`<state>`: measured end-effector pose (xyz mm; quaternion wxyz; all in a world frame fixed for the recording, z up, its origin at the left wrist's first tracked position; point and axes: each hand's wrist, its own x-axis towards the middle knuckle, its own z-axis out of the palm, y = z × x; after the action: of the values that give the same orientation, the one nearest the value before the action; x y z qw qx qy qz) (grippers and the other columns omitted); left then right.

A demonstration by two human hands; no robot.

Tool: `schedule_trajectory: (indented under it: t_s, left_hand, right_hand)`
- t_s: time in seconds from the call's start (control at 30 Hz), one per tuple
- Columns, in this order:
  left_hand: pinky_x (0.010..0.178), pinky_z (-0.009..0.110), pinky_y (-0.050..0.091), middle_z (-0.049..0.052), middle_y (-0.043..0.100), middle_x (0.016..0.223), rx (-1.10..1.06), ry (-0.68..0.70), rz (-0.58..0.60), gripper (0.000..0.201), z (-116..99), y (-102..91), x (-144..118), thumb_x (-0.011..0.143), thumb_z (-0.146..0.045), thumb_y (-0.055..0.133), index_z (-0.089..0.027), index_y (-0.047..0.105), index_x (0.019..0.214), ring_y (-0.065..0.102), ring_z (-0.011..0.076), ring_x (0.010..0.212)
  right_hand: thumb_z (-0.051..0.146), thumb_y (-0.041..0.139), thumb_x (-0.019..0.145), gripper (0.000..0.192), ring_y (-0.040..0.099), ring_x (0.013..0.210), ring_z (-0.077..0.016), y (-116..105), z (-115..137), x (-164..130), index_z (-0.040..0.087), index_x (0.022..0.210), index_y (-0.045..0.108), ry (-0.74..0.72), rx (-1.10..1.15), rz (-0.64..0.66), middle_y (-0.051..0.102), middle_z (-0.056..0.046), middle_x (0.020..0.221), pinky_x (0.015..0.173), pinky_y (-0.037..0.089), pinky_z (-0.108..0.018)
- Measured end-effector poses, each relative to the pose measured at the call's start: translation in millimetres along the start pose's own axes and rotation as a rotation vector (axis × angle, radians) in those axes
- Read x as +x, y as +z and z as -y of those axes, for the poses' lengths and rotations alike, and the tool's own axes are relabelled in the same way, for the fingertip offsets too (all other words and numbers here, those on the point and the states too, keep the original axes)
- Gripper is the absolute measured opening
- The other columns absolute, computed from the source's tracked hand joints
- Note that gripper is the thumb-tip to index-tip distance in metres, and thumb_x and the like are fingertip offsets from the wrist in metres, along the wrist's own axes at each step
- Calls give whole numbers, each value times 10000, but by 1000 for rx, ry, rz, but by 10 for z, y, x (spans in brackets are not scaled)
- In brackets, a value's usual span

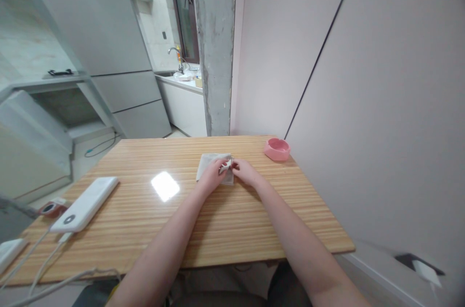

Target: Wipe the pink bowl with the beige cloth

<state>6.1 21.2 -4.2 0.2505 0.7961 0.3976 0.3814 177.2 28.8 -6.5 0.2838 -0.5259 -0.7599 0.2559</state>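
A flat, pale grey cloth-like piece (206, 162) lies on the wooden table in front of me. Above its right part, my left hand (213, 174) has its fingers closed on a small white object (225, 166) that looks like a folded strip or packet; its kind is too small to tell. My right hand (244, 172) meets it from the other side, with fingertips pinched together at the white object's right end. Whatever lies between those right fingertips is hidden.
A pink angular ashtray-like dish (277, 149) stands at the table's far right corner. To the left lies a white power bank (85, 204) with cables plugged in, beside a small reddish-brown device (52, 209). A wall (348, 103) borders the right side.
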Motion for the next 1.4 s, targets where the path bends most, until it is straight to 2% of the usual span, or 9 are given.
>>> schedule_trajectory:
  t_s: [0.17,0.3,0.43,0.57,0.87,1.03,1.2,1.3,1.4]
  left_hand:
    - [756,301,528,77,649,1008,-65,24,42,342,-86,-21,-41,746,-203,618,-222,645,1087,627,191,891]
    - [734,292,544,93,636,1083,-78,50,49,400,-136,-53,-54,821,-356,600,-198,581,1188,634,173,887]
    - [736,293,512,74,660,921,-9,-46,-212,329,-122,-235,-26,946,-383,377,-181,604,1071,629,169,829]
    - [685,288,460,40,619,753,48,-125,-209,335,5,-341,13,946,-396,349,-180,599,888,590,162,707]
    - [649,272,359,7,554,665,93,-161,34,300,61,-107,-5,899,-358,377,-188,514,693,516,154,680]
    - [597,272,278,-7,499,628,141,-157,145,328,39,-56,-22,890,-378,398,-191,417,621,457,142,633]
    - [546,254,232,-44,352,517,216,-202,125,397,150,-5,53,868,-387,458,-194,365,534,346,114,540]
    - [518,233,289,-54,341,465,300,-211,169,355,194,19,112,814,-304,535,-197,440,489,337,115,500]
    - [535,226,418,-19,472,505,320,-197,151,301,203,23,147,816,-213,453,-190,596,552,455,152,551]
  right_hand:
    - [91,488,828,177,589,795,-152,-14,-6,-3,188,899,619,79,-13,-96,659,-17,841,774,460,-277]
    - [161,456,898,262,564,1063,-193,20,89,-26,172,1123,588,-28,-75,-290,633,-102,1125,939,437,-344]
    - [297,468,949,271,513,1186,-215,156,343,-113,186,1148,614,-209,-224,-60,601,-108,1252,1005,388,-361]
    - [460,467,937,382,531,1124,-296,189,527,-278,147,1029,667,6,-494,19,630,-164,1148,937,403,-423]
    - [278,560,799,392,532,1140,-276,-761,-287,-1123,177,1178,579,429,-611,-29,602,-135,1189,936,383,-371]
    - [325,513,841,349,553,1122,-307,-1034,-528,-1523,200,1157,591,620,-718,-64,588,-135,1205,903,405,-421]
    - [259,513,836,287,551,1127,-351,-889,-25,-1102,139,1055,653,506,-697,-116,609,-199,1155,929,396,-490]
    - [278,500,869,341,534,1189,-287,-499,352,-555,158,1170,608,154,-349,-185,605,-165,1230,1007,385,-430]
    - [328,506,884,377,521,1226,-244,42,531,-65,169,1220,572,-12,37,-158,590,-142,1291,1041,384,-384]
